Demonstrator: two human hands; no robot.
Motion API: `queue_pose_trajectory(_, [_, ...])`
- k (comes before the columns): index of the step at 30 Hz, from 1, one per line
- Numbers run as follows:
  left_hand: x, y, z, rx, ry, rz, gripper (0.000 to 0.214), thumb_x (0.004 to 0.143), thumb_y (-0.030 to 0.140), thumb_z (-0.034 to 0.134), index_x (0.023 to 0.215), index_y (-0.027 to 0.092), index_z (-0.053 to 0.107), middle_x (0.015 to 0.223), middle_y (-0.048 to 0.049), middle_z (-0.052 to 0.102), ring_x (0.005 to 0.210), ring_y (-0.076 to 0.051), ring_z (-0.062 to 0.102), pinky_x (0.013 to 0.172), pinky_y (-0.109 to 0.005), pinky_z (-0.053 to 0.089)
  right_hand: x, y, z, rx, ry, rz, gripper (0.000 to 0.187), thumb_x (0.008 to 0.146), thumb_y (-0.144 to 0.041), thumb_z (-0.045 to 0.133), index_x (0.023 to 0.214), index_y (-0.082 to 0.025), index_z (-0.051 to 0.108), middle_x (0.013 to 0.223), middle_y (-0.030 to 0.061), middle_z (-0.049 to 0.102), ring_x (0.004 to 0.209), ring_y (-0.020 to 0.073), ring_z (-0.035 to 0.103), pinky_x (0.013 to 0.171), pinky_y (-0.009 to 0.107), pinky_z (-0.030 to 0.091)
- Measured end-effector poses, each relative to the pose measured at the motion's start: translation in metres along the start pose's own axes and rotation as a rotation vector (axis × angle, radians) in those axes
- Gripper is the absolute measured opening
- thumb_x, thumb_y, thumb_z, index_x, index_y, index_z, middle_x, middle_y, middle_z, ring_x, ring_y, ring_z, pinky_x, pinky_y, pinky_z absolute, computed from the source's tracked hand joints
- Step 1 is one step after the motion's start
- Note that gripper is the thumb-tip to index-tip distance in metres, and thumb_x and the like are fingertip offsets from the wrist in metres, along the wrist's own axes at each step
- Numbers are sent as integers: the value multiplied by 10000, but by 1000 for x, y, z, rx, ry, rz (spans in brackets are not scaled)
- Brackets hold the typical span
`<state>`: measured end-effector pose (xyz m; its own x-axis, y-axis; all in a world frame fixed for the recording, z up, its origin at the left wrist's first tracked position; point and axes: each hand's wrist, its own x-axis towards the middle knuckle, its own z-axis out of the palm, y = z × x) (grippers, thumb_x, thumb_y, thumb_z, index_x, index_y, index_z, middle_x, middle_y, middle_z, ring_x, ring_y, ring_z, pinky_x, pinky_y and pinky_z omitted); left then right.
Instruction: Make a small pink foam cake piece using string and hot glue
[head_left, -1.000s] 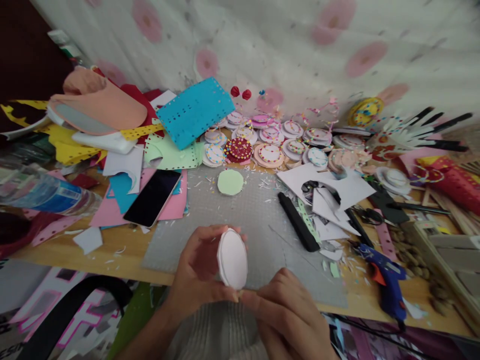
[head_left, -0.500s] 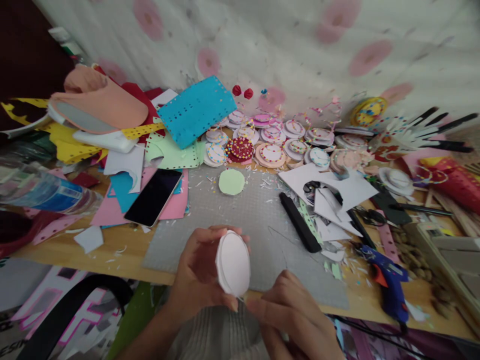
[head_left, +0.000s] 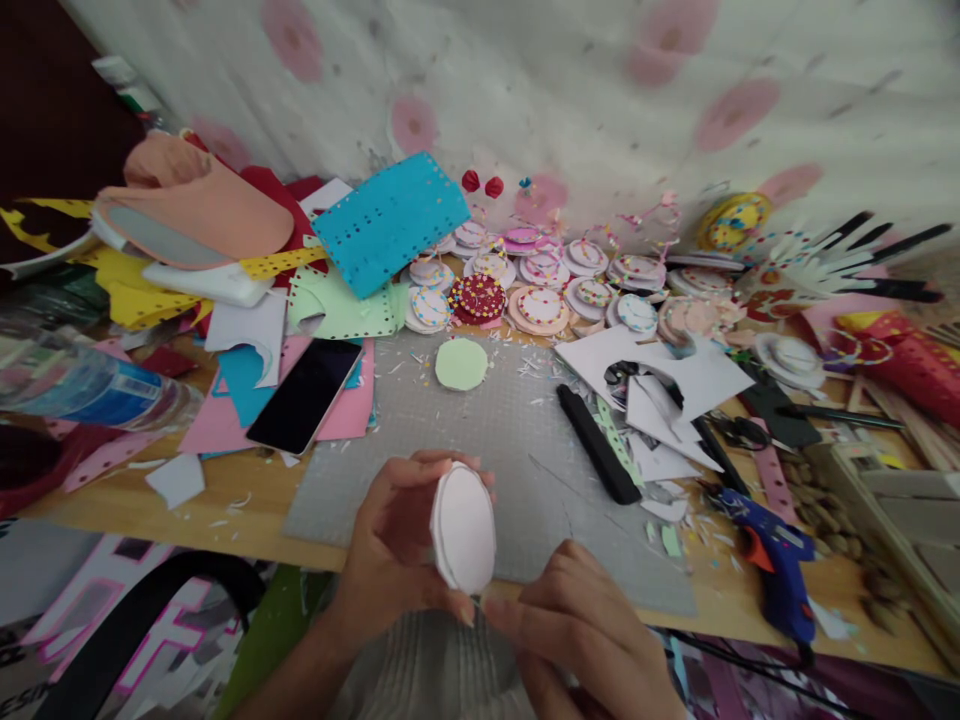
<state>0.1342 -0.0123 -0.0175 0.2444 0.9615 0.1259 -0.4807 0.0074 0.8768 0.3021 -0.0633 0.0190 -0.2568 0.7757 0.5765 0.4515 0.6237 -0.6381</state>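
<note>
My left hand (head_left: 386,560) grips a white paper disc (head_left: 465,530) by its edge, thumb below and fingers above. The disc is tilted with its oval face toward me, and its rim looks layered. Close to the disc's lower edge, my right hand (head_left: 581,625) is closed in a pinch. A thin sliver shows at its fingertips against the rim, too small to name. On the grey cutting mat (head_left: 337,500) beyond lies a pale green paper disc (head_left: 461,364). A thin dark wire or thread (head_left: 551,470) curves over the mat near my right hand.
Left are a phone (head_left: 306,395), a water bottle (head_left: 112,385) and coloured paper (head_left: 394,220). Small beaded paper hats (head_left: 538,308) line the back. Right are a black cutter (head_left: 596,445), white paper offcuts (head_left: 682,380) and a blue glue gun (head_left: 776,560).
The white disc has turned slightly and looks a little narrower. My right fingertips have shifted slightly left along its lower edge. The rest has stayed in place.
</note>
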Motion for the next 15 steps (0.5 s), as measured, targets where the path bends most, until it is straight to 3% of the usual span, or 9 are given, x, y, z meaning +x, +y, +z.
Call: queue_pose_trajectory(15, [3, -1, 1, -32, -10, 29, 776, 406, 293, 954, 1117, 312, 645, 1177, -49, 635, 1023, -267, 671, 897, -387, 564, -1, 2, 3, -6, 17, -14, 320, 786, -6, 505, 1040, -164, 618, 655, 1, 640, 514, 130, 504, 530, 300, 355])
